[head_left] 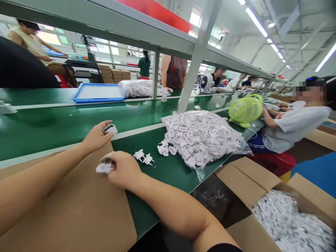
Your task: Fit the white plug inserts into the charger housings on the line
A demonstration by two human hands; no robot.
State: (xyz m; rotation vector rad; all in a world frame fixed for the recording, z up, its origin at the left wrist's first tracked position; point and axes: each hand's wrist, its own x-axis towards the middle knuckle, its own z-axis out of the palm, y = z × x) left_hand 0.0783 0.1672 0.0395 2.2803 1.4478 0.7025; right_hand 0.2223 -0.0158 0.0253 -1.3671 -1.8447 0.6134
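My left hand (97, 136) is closed on a small white plastic housing (111, 129), held over the edge of the green bench. Nearer to me, my right hand (123, 168) grips a white plastic piece (104, 168) with a rounded end, above the brown cardboard (86, 206). Fingers hide part of each piece. To the right of my right hand, two white plug parts with prongs (144, 157) lie on the bench. A few loose white plastic parts (167, 148) rest beside a large clear bag (204, 136) full of similar pieces.
A green fan (245, 109) stands beyond the bag, near a seated person (294, 119). An open carton (249, 178) of bagged white parts sits at lower right. A shelf post (195, 66) rises behind the bag. Across the bench is a blue tray (98, 92).
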